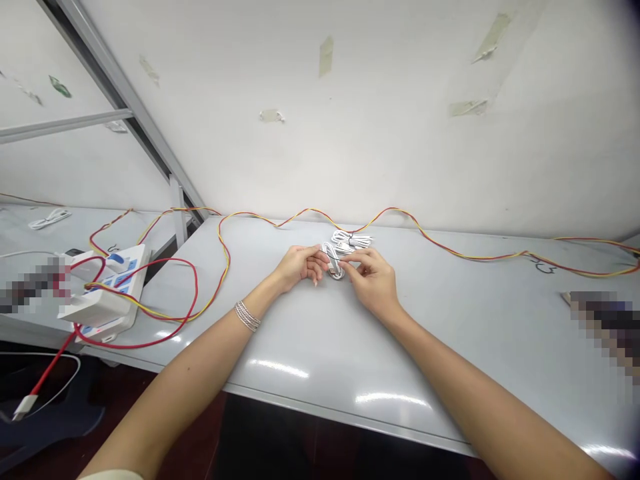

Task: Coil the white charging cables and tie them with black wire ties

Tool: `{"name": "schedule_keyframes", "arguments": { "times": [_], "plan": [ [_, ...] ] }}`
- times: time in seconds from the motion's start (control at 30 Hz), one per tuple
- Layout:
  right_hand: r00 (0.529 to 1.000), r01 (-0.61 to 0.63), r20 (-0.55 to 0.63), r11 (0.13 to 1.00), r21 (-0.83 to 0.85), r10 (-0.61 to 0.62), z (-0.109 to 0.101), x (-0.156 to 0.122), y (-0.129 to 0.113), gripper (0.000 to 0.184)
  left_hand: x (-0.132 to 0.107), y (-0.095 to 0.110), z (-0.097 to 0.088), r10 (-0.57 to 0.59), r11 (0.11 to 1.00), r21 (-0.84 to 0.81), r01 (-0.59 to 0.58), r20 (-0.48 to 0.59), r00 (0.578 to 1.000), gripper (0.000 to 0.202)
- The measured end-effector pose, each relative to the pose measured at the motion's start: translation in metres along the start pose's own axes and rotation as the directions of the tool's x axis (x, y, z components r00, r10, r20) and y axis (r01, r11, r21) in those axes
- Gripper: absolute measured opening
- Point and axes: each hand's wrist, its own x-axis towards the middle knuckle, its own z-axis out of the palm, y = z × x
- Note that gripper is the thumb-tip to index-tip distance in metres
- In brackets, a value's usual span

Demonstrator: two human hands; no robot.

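Note:
A small coil of white cable (333, 265) is between my two hands over the grey table. Across it runs a thin black tie (334, 257). My left hand (301, 265) is at the coil's left side, thumb and forefinger pinched at the tie's left end, the other fingers curled beside the coil. From the other side, my right hand (374, 275) pinches the tie's right end between thumb and forefinger. Just behind the coil lie more bundled white cables (354, 240), fastened with a black tie.
A red and yellow twisted wire (425, 235) runs along the table's back edge. At the left sits a white power strip (125, 283) with plugs and looping red wire. Black ties (544, 267) lie at the right, near a blurred object (607, 327). A white wall (380, 133) rises behind.

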Motion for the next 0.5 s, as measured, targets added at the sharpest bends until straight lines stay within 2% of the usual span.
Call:
{"name": "schedule_keyframes", "arguments": {
  "times": [0.33, 0.5],
  "plan": [
    [1.0, 0.021, -0.013, 1.0, -0.011, -0.021, 0.0001, 0.0001, -0.0008, 0.02, -0.0042, 0.004, -0.0009, 0.015, 0.999, -0.043, -0.014, 0.033, 0.999, 0.024],
    [0.999, -0.044, 0.025, 0.999, -0.003, 0.044, -0.0004, 0.001, -0.002, 0.024, -0.0052, 0.0042, -0.001, 0.049, 0.998, -0.045, -0.046, 0.067, 0.997, 0.023]
  ]
}}
